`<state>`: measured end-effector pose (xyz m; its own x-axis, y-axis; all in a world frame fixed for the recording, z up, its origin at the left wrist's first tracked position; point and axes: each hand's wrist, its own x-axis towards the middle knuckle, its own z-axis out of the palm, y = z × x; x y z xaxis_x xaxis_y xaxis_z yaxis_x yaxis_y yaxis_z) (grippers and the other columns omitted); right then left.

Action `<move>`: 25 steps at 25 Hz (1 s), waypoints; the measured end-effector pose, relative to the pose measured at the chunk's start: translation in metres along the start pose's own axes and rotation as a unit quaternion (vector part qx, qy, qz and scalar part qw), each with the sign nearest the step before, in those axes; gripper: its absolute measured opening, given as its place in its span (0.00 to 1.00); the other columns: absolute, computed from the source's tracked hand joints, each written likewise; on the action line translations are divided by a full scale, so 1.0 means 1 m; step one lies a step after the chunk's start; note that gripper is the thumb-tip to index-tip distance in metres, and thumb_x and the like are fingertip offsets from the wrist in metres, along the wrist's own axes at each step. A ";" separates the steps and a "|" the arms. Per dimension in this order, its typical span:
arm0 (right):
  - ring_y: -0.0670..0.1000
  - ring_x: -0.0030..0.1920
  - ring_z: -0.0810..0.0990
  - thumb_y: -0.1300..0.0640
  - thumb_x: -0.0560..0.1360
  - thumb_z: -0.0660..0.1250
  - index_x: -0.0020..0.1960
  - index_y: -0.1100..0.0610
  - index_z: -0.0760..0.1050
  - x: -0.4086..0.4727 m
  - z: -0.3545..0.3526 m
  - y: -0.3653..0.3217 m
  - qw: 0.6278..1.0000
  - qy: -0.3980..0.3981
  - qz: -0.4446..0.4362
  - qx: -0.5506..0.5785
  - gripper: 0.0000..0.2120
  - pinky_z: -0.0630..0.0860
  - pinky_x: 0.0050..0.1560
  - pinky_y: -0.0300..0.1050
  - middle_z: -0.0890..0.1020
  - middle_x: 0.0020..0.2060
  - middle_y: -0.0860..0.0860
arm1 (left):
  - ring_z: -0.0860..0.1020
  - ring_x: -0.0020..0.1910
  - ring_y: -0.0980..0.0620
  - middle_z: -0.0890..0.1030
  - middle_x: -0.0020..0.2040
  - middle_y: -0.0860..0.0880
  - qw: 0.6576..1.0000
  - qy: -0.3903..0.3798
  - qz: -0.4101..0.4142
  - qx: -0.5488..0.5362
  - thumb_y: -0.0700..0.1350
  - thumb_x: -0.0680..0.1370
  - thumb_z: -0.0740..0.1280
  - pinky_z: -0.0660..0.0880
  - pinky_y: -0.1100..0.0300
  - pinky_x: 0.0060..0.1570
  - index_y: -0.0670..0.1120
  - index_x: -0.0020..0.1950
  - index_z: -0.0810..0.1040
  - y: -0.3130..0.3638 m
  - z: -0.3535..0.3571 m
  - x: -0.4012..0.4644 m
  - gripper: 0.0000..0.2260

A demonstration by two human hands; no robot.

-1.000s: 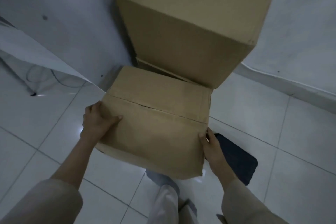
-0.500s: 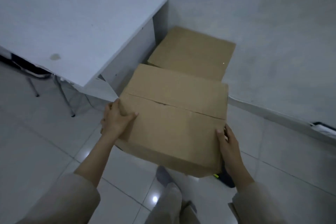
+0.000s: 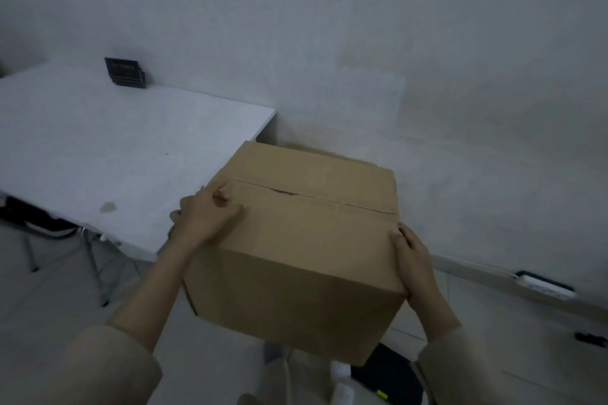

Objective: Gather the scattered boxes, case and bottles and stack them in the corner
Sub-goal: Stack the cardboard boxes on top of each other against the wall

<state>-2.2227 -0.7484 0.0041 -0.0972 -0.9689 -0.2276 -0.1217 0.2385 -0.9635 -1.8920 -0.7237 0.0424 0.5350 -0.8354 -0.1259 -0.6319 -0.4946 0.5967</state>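
Note:
I hold a closed brown cardboard box [image 3: 296, 250] in the air in front of me, at about the height of the table top. My left hand [image 3: 205, 217] grips its upper left edge, thumb on the top flap. My right hand [image 3: 416, 265] presses flat against its right side. Behind it, a strip of a second cardboard box [image 3: 316, 149] shows in the corner by the wall. Under the held box on the floor lie a dark case [image 3: 391, 378] and a clear bottle [image 3: 340, 381], both partly hidden.
A white table [image 3: 98, 154] stands at the left with a small black item [image 3: 125, 72] at its back edge. A chair frame [image 3: 49, 240] sits under it. A white power strip [image 3: 543, 284] lies along the right wall's base.
The box has been lifted from near the floor to table height. My view has tilted up, so the table top and wall fill more of the frame and the corner box is mostly hidden.

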 end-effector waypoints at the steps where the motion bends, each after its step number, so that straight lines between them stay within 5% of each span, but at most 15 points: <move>1: 0.50 0.54 0.72 0.52 0.79 0.56 0.69 0.55 0.67 0.012 0.002 -0.010 1.000 0.003 0.005 -0.005 0.19 0.70 0.48 0.42 0.73 0.61 0.51 | 0.69 0.66 0.39 0.75 0.66 0.47 1.000 -0.002 0.013 -0.004 0.60 0.69 0.68 0.62 0.41 0.65 0.58 0.68 0.68 0.008 -0.007 0.016 0.28; 5: 0.46 0.43 0.74 0.54 0.78 0.58 0.66 0.55 0.71 0.057 0.012 -0.055 0.999 -0.005 0.032 0.000 0.17 0.70 0.36 0.39 0.74 0.51 0.50 | 0.76 0.58 0.47 0.80 0.51 0.56 0.997 -0.038 0.053 -0.043 0.57 0.67 0.70 0.65 0.45 0.66 0.57 0.61 0.76 0.040 -0.031 0.069 0.22; 8: 0.45 0.40 0.75 0.55 0.77 0.59 0.60 0.54 0.74 0.092 0.020 -0.097 0.999 0.001 0.037 0.014 0.13 0.70 0.34 0.40 0.77 0.42 0.47 | 0.75 0.49 0.54 0.78 0.44 0.59 0.995 -0.035 0.078 -0.058 0.52 0.71 0.69 0.67 0.57 0.55 0.57 0.57 0.78 0.072 -0.051 0.115 0.15; 10: 0.45 0.40 0.76 0.56 0.76 0.60 0.58 0.53 0.75 0.112 0.025 -0.120 1.000 0.018 0.017 0.018 0.12 0.70 0.34 0.40 0.77 0.39 0.44 | 0.76 0.52 0.51 0.79 0.45 0.58 0.993 -0.031 0.104 -0.037 0.54 0.70 0.69 0.67 0.51 0.60 0.59 0.55 0.79 0.089 -0.058 0.140 0.14; 14: 0.42 0.43 0.76 0.56 0.76 0.60 0.63 0.53 0.73 0.155 0.037 -0.149 0.998 0.042 -0.035 0.027 0.16 0.72 0.37 0.39 0.77 0.49 0.49 | 0.75 0.59 0.47 0.80 0.50 0.55 0.986 -0.041 0.144 -0.066 0.63 0.62 0.68 0.66 0.49 0.66 0.60 0.54 0.79 0.113 -0.057 0.187 0.21; 16: 0.41 0.43 0.76 0.59 0.77 0.58 0.61 0.51 0.74 0.174 0.045 -0.146 0.998 0.037 -0.051 0.010 0.15 0.73 0.40 0.38 0.76 0.52 0.50 | 0.74 0.62 0.47 0.78 0.54 0.52 0.981 -0.058 0.171 -0.066 0.60 0.66 0.72 0.65 0.57 0.63 0.56 0.59 0.78 0.114 -0.040 0.207 0.23; 18: 0.46 0.50 0.77 0.63 0.76 0.56 0.61 0.53 0.72 0.190 0.052 -0.128 0.997 0.034 -0.055 -0.033 0.16 0.76 0.49 0.43 0.76 0.59 0.52 | 0.70 0.66 0.47 0.75 0.63 0.50 0.977 -0.093 0.187 -0.048 0.57 0.67 0.74 0.63 0.53 0.66 0.55 0.62 0.76 0.104 -0.014 0.219 0.25; 21: 0.55 0.71 0.64 0.63 0.78 0.57 0.75 0.57 0.56 0.203 0.055 -0.091 0.993 0.037 -0.016 -0.109 0.26 0.62 0.71 0.55 0.63 0.73 0.54 | 0.59 0.73 0.46 0.66 0.70 0.52 0.961 -0.161 0.221 0.040 0.63 0.62 0.73 0.54 0.48 0.71 0.59 0.67 0.70 0.085 0.021 0.230 0.34; 25: 0.55 0.73 0.59 0.60 0.79 0.57 0.76 0.57 0.50 0.219 0.053 -0.078 0.994 0.045 -0.001 -0.095 0.28 0.58 0.74 0.53 0.57 0.75 0.54 | 0.46 0.74 0.42 0.53 0.73 0.55 0.921 -0.201 0.283 0.176 0.75 0.49 0.63 0.44 0.45 0.70 0.62 0.73 0.56 0.086 0.033 0.250 0.53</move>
<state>-2.1819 -0.9826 0.0219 -0.1828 -0.9616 -0.2044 -0.3056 0.2532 -0.9179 -1.8313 -0.9836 0.0360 -0.1418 -0.9695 -0.2000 -0.9261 0.0586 0.3727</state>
